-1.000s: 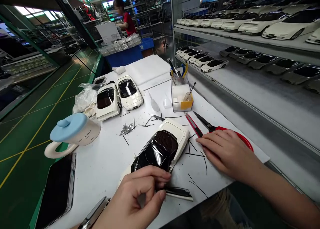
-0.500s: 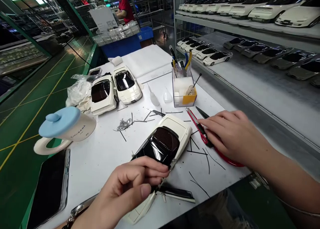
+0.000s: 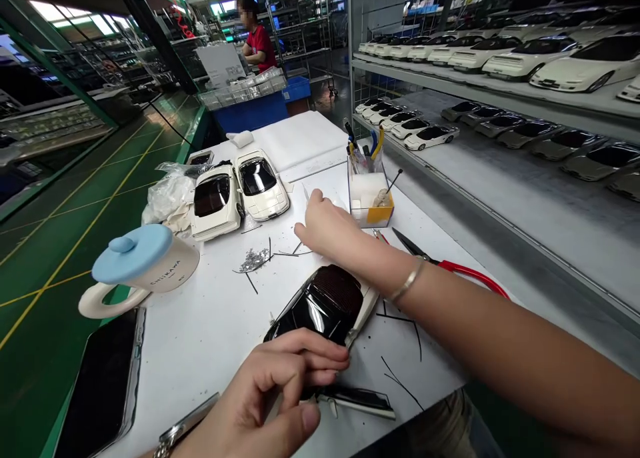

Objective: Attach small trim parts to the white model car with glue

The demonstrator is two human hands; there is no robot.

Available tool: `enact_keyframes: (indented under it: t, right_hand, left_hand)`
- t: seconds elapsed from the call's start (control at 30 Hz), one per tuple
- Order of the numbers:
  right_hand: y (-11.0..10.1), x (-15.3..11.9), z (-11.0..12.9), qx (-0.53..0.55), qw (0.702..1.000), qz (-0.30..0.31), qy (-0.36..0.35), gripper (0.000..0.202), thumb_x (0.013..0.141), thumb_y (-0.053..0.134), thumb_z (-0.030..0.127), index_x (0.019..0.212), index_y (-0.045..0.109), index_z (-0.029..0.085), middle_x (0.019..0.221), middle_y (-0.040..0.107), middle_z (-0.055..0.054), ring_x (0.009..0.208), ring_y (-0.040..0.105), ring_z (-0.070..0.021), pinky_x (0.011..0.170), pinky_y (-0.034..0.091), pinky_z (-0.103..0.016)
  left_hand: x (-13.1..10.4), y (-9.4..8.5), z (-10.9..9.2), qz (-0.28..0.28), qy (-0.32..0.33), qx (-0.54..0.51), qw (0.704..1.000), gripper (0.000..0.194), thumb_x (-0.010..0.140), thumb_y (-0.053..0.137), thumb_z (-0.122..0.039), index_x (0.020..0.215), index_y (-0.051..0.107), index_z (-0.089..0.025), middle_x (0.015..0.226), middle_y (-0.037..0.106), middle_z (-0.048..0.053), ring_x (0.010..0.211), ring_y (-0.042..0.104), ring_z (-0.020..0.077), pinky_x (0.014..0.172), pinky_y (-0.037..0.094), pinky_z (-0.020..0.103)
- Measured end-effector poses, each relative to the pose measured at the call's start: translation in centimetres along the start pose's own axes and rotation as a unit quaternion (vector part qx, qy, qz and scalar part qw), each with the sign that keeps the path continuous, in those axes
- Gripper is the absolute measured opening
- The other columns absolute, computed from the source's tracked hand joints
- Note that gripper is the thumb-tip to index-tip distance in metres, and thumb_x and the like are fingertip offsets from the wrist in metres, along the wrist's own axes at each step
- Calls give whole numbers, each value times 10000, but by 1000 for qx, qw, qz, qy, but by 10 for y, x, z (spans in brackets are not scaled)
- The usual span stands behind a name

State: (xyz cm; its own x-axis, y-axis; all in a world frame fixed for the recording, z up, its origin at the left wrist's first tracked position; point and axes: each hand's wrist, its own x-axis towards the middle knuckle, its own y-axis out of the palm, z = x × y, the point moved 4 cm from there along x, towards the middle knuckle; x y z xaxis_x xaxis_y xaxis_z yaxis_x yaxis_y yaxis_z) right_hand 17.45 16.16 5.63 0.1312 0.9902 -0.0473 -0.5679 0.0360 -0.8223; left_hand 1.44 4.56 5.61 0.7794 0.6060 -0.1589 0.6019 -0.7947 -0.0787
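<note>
Read from the toy car point(image 3: 313, 308), with 12 o'clock pointing away from the person, the near edge of the table point(image 3: 193, 345) runs close by at 5 o'clock. The widest bare stretch lies toward 9 o'clock, between the car and the phone point(image 3: 107, 368) by the left edge. The mug point(image 3: 173, 265) stands at about 10 o'clock. Room is tighter elsewhere: silver bits point(image 3: 254, 259) lie at 11 o'clock, a clear box of tools point(image 3: 370, 198) stands at 1, scissors point(image 3: 470, 275) lie near the right edge between 2 and 3, and loose black strips point(image 3: 400, 378) are scattered toward 4.

The car is cream with a glossy black roof and windows, set at a slant, its rear end partly behind the right forearm. A door point(image 3: 357, 401) stands out at 5 o'clock.

The left hand point(image 3: 275, 385) lies over the car at 7 o'clock, fingers half curled, thumb apart; I cannot tell whether it grips anything. The right hand point(image 3: 327, 225) reaches to 12 o'clock, fingers bent downward; whether they hold something is hidden.
</note>
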Motion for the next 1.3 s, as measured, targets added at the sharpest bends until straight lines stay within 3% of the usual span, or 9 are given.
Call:
enact_keyframes:
  t: [0.2,0.37,0.43,0.53,0.63,0.7,0.83,1.0,1.3]
  right_hand:
    - [6,30,-10,9,1000,-10,-11,194,835,448,221,899,571,85,994,655,-172,962,645,-308,734,481,-379]
    - [-10,4,-7,108,985,-103,-81,169,777,562,333,804,465,197,900,642,-72,859,637,-236,688,491,-339]
    - [-22,-21,-10,260,949,-136,-112,248,766,611,374,787,418,219,838,625,-39,802,632,-199,670,496,-326]
    - [-37,-67,-32,470,860,-162,-120,327,782,624,482,779,420,227,761,599,-9,706,619,-161,645,494,-322]
    - [-47,-117,-71,550,784,-280,-63,307,790,627,481,744,455,231,695,535,25,560,518,-111,579,461,-296]
    - [-41,-144,-90,574,758,-310,-12,281,751,675,454,762,503,232,674,513,24,548,489,-113,581,469,-303]
    - [-14,-174,-95,539,778,-322,26,275,736,681,450,803,531,230,738,539,-25,668,540,-171,567,463,-312]
    - [12,-175,-65,438,837,-323,-51,240,810,618,412,794,445,247,656,449,8,560,437,-146,479,371,-283]
    - [23,-171,-42,349,866,-337,-122,192,841,606,273,725,464,213,650,446,36,571,425,-108,506,358,-243]
  left_hand:
    - [4,-3,4,28,-4,-11,1000,359,843,564,-262,563,362,-163,1183,614,94,1101,608,246,936,522,357]
    - [6,-4,10,24,9,-48,999,410,822,600,-292,524,355,-156,1167,622,119,1103,607,272,948,514,371]
    - [7,-5,11,17,16,-64,998,415,817,611,-295,514,365,-151,1172,622,122,1116,600,276,959,507,369]
    - [10,-9,13,-1,23,-95,995,406,803,630,-262,500,387,-145,1172,630,111,1118,600,266,968,500,350]
    - [13,-12,13,-17,26,-143,989,380,793,628,-210,495,402,-140,1155,644,91,1100,615,237,961,498,296]
    - [15,-13,14,-25,24,-168,985,361,782,625,-181,492,414,-136,1141,653,83,1088,623,223,952,496,266]
    - [18,-13,15,-38,15,-199,979,335,751,636,-170,483,440,-132,1119,670,92,1079,629,231,931,499,251]
    - [18,-14,15,-42,4,-199,979,299,754,642,-196,501,499,-124,1123,677,111,1077,626,234,946,483,268]
    - [18,-15,15,-36,-3,-185,982,319,744,655,-202,488,478,-134,1138,674,108,1060,628,225,945,475,265]
